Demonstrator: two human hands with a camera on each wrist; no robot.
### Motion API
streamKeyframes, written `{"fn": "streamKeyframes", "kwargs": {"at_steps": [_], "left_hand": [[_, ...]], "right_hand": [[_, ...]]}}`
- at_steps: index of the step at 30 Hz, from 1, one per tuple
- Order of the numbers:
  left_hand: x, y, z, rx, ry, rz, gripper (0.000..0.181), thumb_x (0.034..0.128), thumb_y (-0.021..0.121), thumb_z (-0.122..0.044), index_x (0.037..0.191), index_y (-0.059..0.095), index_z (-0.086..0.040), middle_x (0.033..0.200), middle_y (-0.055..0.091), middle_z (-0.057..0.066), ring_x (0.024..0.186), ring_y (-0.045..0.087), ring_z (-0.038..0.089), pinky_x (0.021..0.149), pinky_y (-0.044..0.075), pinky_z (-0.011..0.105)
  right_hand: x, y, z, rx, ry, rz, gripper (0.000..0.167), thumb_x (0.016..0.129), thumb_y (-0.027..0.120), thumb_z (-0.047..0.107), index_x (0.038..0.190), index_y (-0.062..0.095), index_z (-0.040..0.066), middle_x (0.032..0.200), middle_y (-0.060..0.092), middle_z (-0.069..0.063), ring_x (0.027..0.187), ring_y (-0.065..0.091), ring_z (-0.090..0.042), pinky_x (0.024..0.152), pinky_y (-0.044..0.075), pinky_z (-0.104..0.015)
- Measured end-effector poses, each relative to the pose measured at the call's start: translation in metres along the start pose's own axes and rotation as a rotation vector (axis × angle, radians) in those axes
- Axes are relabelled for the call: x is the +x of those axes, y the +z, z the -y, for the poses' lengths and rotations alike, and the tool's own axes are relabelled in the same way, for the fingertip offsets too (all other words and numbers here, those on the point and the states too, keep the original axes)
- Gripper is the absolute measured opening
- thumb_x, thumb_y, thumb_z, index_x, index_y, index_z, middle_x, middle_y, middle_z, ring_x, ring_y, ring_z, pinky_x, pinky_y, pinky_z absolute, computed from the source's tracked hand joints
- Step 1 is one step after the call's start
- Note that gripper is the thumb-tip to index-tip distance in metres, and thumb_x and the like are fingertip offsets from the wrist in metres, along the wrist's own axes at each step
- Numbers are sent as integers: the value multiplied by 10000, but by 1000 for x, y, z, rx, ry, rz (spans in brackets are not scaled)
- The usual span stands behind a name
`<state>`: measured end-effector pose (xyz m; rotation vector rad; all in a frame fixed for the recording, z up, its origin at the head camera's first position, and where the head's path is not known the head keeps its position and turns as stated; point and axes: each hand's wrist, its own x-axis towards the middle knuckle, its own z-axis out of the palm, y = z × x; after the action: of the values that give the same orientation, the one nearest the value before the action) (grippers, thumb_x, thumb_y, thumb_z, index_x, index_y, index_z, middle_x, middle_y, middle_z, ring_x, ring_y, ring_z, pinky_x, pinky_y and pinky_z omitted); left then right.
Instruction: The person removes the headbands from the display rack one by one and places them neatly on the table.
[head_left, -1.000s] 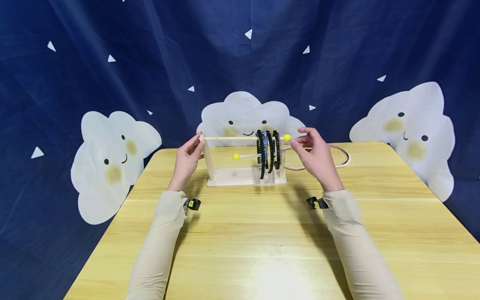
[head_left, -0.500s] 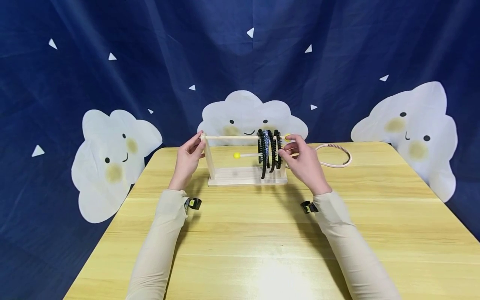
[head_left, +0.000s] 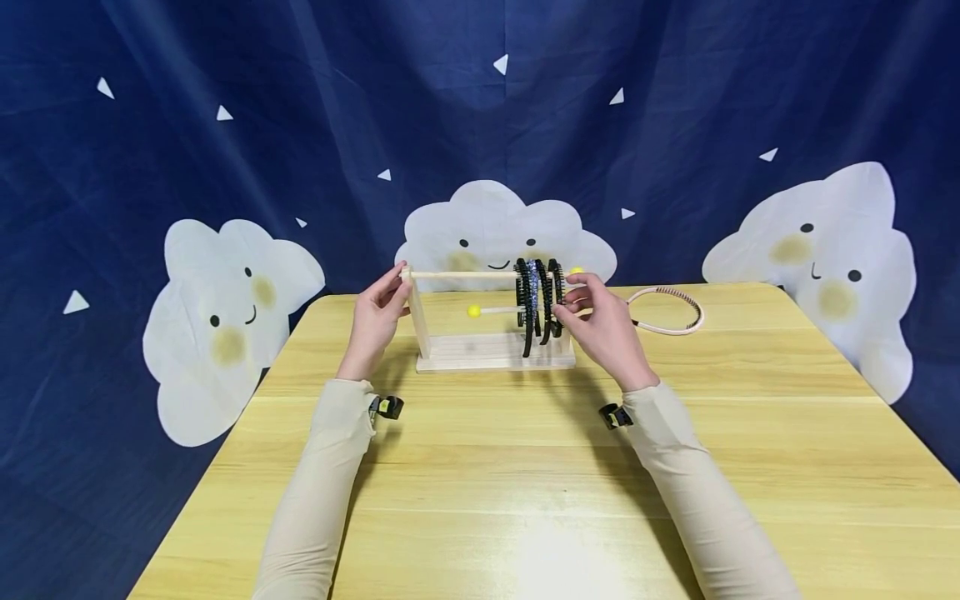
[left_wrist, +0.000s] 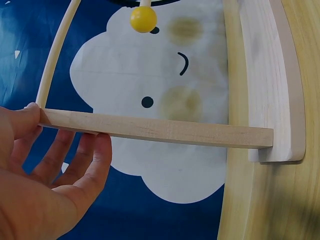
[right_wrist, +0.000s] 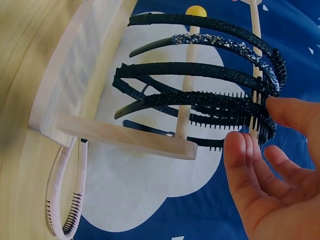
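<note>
A pale wooden stand (head_left: 495,363) carries several black headbands (right_wrist: 200,97) on its upper rod (head_left: 461,275), bunched toward the right end. One headband (right_wrist: 230,44) among them is covered in silver-blue glitter. My left hand (head_left: 375,321) holds the top of the stand's left post (left_wrist: 160,131), thumb at the rod joint and fingers beneath. At the right end, my right hand (head_left: 603,329) has its thumb on the outermost black headband (right_wrist: 195,99), with curled fingers on its other side. The fingertips' exact contact is partly hidden by the band's teeth.
A pink headband (head_left: 678,329) with dark teeth lies on the wooden table (head_left: 480,467) behind and right of the stand. Yellow balls cap the rods, one ball (head_left: 473,311) on the lower rod. A blue curtain (head_left: 450,100) with clouds hangs behind.
My right hand has moved left and slightly down from beside the yellow ball to the outermost black headband. My left hand stays on the post.
</note>
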<state>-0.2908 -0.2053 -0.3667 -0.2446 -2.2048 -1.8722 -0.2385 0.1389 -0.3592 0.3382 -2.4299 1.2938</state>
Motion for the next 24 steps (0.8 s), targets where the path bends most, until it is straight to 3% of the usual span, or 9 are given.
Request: {"fn": "streamKeyframes", "kwargs": {"at_steps": [24], "left_hand": [[0, 0, -1, 17, 10, 5, 498, 1051, 596, -259, 1531, 502, -166, 1426, 591, 171, 1117, 613, 98, 1022, 527, 518]], "right_hand": [[0, 1, -1, -29, -22, -16, 419, 959, 723, 135, 1338, 581, 27, 1011, 673, -122, 938, 663, -255, 801, 601, -414]]}}
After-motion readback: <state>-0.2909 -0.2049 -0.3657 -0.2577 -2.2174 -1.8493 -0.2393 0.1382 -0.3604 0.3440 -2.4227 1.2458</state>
